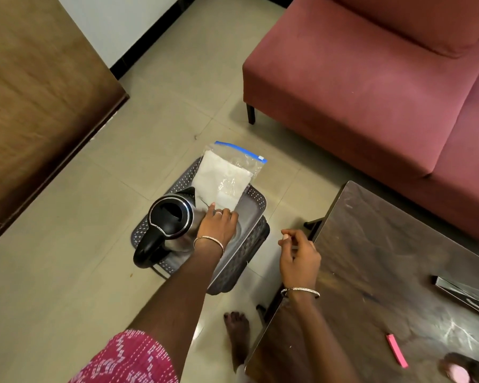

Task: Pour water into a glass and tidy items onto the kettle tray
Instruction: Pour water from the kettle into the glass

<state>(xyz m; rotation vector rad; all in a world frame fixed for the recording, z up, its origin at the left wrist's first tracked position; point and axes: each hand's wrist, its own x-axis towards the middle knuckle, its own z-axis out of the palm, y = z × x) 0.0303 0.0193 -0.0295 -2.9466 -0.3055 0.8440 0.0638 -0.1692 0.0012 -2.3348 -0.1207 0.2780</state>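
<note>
Sleeve: a pink sleeve with a white stitched pattern at the near edge, on the left arm.
Foot: one bare foot on the pale tiled floor, just beside the table's near corner.
Table: a dark, scuffed wooden low table on the right; a small flat pink strip lies on it.
Right hand: hangs by the table's left edge, fingers loosely curled, nothing in it.
Left hand: reaches down onto the tray, between kettle and bag, fingertips at the bag's near edge; whether it pinches the bag or only touches it, I cannot tell.
Tray: a dark grey plastic tray with latticed walls stands on the floor, left of the table.
Kettle: a steel electric kettle with black lid and handle, upright on the tray's left side.
Bag: a clear zip bag with a blue seal and white contents lies on the tray's far part, its sealed end jutting past the rim.
Sofa: a maroon upholstered sofa beyond, on the right.
Panel: a brown wooden panel at far left.
</note>
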